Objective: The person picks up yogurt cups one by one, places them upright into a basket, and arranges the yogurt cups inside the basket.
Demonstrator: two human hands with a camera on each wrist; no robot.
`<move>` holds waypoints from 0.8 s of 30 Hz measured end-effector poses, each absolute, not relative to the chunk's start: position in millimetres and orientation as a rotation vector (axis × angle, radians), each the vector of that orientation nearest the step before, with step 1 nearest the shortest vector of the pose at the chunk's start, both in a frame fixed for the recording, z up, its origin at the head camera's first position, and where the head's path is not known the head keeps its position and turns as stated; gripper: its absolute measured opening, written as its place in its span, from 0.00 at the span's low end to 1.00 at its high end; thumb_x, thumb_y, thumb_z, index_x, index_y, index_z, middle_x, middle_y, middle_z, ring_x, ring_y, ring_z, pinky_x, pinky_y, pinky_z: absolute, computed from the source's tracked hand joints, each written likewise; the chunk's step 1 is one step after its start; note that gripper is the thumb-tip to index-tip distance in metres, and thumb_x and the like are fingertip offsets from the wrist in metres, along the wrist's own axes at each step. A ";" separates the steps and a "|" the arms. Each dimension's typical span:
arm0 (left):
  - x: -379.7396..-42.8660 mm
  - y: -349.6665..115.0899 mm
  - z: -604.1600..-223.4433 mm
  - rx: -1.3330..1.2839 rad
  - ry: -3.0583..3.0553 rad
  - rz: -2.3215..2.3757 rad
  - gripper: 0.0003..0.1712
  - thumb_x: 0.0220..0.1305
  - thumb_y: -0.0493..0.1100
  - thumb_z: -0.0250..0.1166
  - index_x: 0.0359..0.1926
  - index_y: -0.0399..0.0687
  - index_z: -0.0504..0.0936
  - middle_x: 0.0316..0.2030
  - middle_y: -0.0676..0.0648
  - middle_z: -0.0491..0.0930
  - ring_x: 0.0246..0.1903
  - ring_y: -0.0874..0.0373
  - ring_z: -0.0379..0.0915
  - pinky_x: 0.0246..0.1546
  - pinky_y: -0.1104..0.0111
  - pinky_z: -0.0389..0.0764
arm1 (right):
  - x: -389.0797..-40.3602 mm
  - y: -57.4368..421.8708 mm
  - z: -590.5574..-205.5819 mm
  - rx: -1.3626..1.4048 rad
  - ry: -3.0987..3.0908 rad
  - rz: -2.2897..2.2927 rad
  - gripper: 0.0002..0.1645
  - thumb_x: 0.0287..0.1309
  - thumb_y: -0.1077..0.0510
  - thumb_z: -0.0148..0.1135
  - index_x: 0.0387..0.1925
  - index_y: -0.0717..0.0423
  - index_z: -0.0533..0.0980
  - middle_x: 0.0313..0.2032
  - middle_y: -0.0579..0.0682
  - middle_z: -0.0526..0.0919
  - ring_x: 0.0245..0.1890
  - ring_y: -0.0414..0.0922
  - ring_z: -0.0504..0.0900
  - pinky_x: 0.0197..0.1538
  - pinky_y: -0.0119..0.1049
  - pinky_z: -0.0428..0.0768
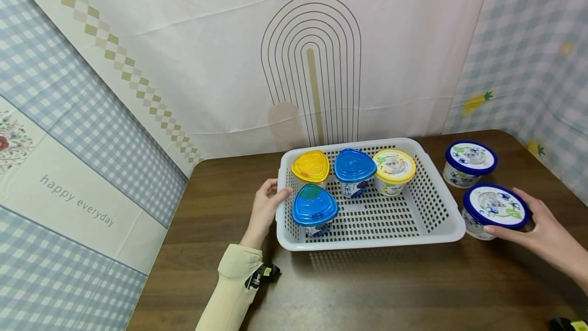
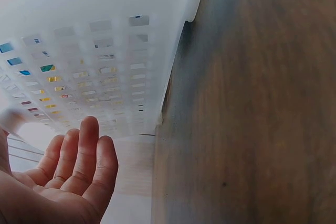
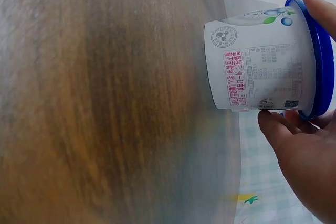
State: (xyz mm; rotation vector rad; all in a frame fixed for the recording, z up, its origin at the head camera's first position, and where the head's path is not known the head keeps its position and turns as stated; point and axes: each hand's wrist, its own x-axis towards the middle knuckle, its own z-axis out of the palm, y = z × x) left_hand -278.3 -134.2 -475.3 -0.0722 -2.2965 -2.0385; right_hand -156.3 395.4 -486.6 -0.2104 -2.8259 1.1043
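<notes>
A white plastic basket (image 1: 358, 244) with a perforated floor and walls stands on the table. At its left rim is my left hand (image 1: 263, 209), thumb over the edge and fingers along the outer wall. The left wrist view shows those fingers (image 2: 89, 156) slightly bent beside the wall. My right hand (image 1: 546, 226) grips a white tub with a dark-blue lid (image 1: 496, 207) just right of the basket, thumb and fingers around its lid and side. Printed text covers that tub's side in the right wrist view. Whether its base touches the table is unclear.
Inside the basket stand a yellow-lidded triangular cup (image 1: 311, 166), two blue-lidded triangular cups (image 1: 354, 165) and a round yellow-lidded tub (image 1: 394, 166). Another dark-blue-lidded tub (image 1: 470, 160) stands behind the gripped one. A patterned cloth (image 1: 220, 65) hangs behind the wooden table (image 1: 220, 183).
</notes>
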 end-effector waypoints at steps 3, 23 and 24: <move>-269.0 -132.6 -460.1 -0.072 -2.320 -2.042 0.20 0.65 0.41 0.68 0.54 0.35 0.78 0.40 0.44 0.79 0.37 0.57 0.77 0.38 0.68 0.84 | -157.5 398.9 -492.2 -0.152 -2.788 1.187 0.67 0.60 0.48 0.71 0.77 0.67 0.33 0.70 0.84 0.37 0.68 0.81 0.42 0.75 0.44 0.54; -275.0 -135.4 -467.8 -0.055 -2.348 -2.048 0.20 0.65 0.39 0.67 0.54 0.33 0.77 0.39 0.45 0.79 0.35 0.57 0.77 0.37 0.68 0.84 | -154.4 398.7 -495.8 -0.219 -2.728 1.313 0.66 0.62 0.49 0.70 0.78 0.65 0.31 0.72 0.81 0.37 0.67 0.81 0.48 0.43 0.06 0.57; -276.3 -135.7 -470.3 -0.055 -2.342 -2.051 0.20 0.65 0.40 0.68 0.55 0.34 0.78 0.40 0.46 0.79 0.35 0.57 0.78 0.37 0.68 0.84 | -154.5 398.8 -495.9 -0.222 -2.726 1.309 0.66 0.62 0.49 0.70 0.78 0.65 0.32 0.72 0.81 0.37 0.67 0.81 0.48 0.43 0.06 0.56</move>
